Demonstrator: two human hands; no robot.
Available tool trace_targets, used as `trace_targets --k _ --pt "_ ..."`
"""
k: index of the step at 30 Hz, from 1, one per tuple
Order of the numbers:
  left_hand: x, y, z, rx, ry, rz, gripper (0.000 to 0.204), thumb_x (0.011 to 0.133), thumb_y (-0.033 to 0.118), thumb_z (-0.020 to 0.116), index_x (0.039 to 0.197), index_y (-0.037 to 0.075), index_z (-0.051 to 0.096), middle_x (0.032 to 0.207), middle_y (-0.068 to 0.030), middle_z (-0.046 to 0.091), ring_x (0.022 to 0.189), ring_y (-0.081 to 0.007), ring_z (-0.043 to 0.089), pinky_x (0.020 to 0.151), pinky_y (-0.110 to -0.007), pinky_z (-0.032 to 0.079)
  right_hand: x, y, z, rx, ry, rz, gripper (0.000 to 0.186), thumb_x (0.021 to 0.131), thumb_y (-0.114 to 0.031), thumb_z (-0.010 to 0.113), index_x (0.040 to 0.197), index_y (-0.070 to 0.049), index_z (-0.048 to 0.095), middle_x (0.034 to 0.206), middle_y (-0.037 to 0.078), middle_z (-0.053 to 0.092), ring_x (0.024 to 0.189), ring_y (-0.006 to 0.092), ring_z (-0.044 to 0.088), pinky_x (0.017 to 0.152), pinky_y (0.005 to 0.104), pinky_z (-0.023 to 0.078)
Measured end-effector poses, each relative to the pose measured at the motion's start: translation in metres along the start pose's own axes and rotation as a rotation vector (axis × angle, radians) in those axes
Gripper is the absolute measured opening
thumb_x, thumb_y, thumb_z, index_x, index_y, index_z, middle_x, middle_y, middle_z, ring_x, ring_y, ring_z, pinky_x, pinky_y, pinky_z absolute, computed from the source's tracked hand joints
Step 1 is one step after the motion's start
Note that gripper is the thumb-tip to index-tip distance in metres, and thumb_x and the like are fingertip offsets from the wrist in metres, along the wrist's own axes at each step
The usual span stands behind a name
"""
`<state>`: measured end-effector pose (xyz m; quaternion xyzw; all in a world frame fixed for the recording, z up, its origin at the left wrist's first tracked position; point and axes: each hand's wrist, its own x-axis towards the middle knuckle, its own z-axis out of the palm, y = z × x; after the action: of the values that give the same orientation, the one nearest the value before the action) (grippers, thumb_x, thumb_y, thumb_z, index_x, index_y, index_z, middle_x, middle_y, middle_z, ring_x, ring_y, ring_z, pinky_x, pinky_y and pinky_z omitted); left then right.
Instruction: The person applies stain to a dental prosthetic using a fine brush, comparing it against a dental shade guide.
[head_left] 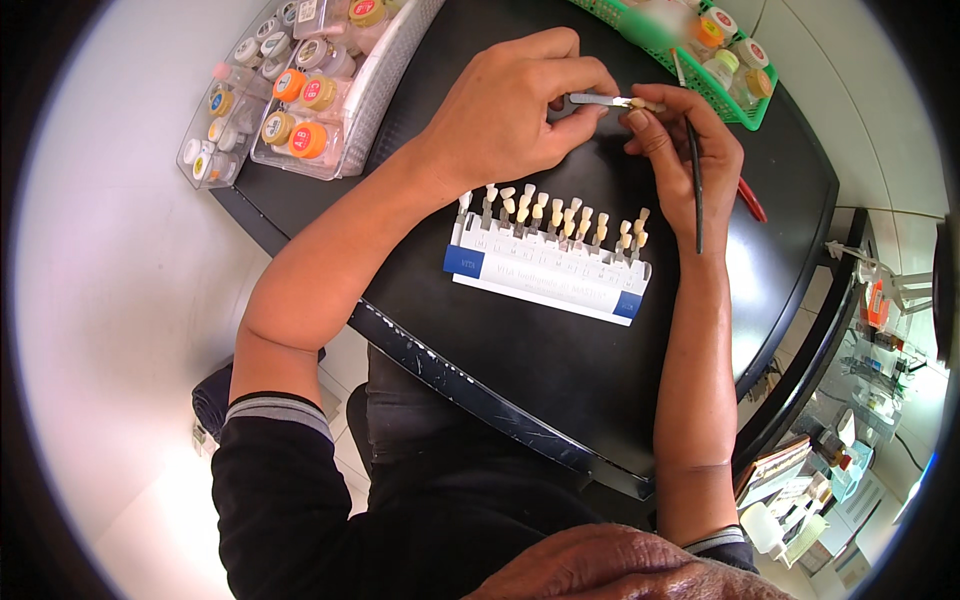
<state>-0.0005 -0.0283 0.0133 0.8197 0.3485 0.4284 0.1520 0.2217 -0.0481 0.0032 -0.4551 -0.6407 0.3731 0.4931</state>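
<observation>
My left hand (515, 105) pinches a flat grey metal strip (592, 99), its pale tip pointing right; it looks like a tab from the tooth shade guide. Against that tip, the fingers of my right hand (698, 150) hold a small tooth-coloured piece (647, 104), partly covered by the fingertips. A thin dark brush (695, 190) also rests in my right hand, its handle hanging down past the wrist. Below both hands on the black table lies the shade guide (545, 270), a white holder with blue ends and a row of tooth-shaped tabs (540, 208) along its far edge.
Clear trays of small capped jars (308, 100) stand at the far left of the black table (560, 385). A green basket (748, 112) with more bottles sits at the far right. A red pen-like object (752, 200) lies beside my right wrist. Cluttered shelves (830, 470) are at right.
</observation>
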Motion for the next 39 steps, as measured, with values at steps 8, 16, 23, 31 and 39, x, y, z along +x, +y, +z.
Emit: trace_targets --k 8,16,23,31,39 --pt "0.0016 0.0009 -0.0021 0.024 0.023 -0.005 0.02 0.087 0.004 0.083 0.106 0.008 0.08 0.083 -0.003 0.058 0.062 -0.0139 0.055 0.055 -0.029 0.044 0.0014 0.0033 0.0002 0.031 0.043 -0.008 0.023 0.1 -0.002 0.076 0.123 0.0 0.075 0.091 0.003 0.074 0.075 0.0081 0.066 0.071 0.0245 0.057" --pt "0.001 0.001 -0.002 0.049 0.029 -0.033 0.017 0.087 0.006 0.082 0.103 0.008 0.079 0.082 -0.0036 0.057 0.063 -0.0153 0.055 0.056 -0.03 0.043 0.0011 0.0024 -0.0021 0.009 0.034 0.016 0.022 0.102 -0.005 0.075 0.123 0.001 0.074 0.095 0.005 0.076 0.078 0.0092 0.068 0.072 0.0242 0.057" --pt "0.0011 0.002 -0.0033 0.066 0.037 -0.046 0.016 0.086 0.007 0.082 0.102 0.007 0.079 0.081 -0.0042 0.058 0.064 -0.0168 0.056 0.057 -0.031 0.044 0.0017 0.0028 -0.0019 0.017 0.043 0.013 0.019 0.102 -0.005 0.076 0.12 0.001 0.075 0.094 0.005 0.077 0.077 0.0086 0.068 0.071 0.0249 0.057" --pt "0.0004 0.0018 -0.0025 0.058 0.034 -0.053 0.016 0.087 0.007 0.081 0.103 0.007 0.079 0.081 -0.0039 0.058 0.065 -0.0161 0.056 0.057 -0.031 0.044 0.0015 0.0023 -0.0019 0.018 0.037 0.017 0.016 0.104 -0.004 0.072 0.118 0.001 0.074 0.094 0.007 0.079 0.077 0.0091 0.069 0.071 0.0249 0.057" --pt "0.0009 0.0023 -0.0034 0.062 0.026 -0.056 0.016 0.087 0.008 0.082 0.103 0.007 0.08 0.082 -0.0041 0.058 0.066 -0.0167 0.057 0.058 -0.031 0.045 0.0014 0.0039 -0.0034 0.014 0.023 0.001 0.014 0.105 -0.004 0.071 0.117 0.001 0.074 0.094 0.008 0.079 0.077 0.0091 0.069 0.071 0.0251 0.057"
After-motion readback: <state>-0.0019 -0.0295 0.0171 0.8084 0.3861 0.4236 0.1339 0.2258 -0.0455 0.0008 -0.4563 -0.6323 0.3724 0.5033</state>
